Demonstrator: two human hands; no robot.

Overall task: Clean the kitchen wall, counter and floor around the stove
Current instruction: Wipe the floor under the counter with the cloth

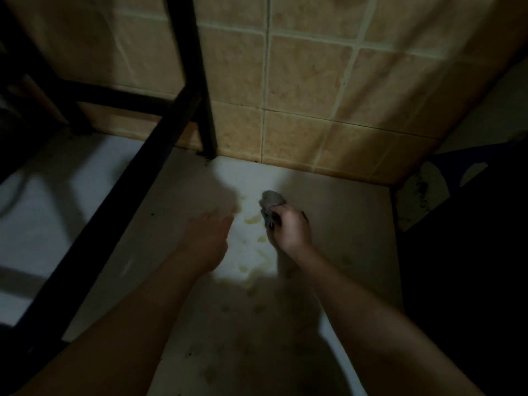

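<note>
The right hand (290, 228) is closed around a grey cloth (271, 204); the cloth sticks out above the curled fingers (275, 221), over the white floor (343, 224) near yellowish stains (253, 220). The left hand (210, 235) is blurred, and its fingers cannot be told. Tiled wall (300, 81) behind.

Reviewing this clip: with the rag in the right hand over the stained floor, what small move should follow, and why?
Probably drag the grey rag, gripped in the right hand, back toward the body across the yellowish smears on the white floor; they lie just beside it, unwiped.
</note>
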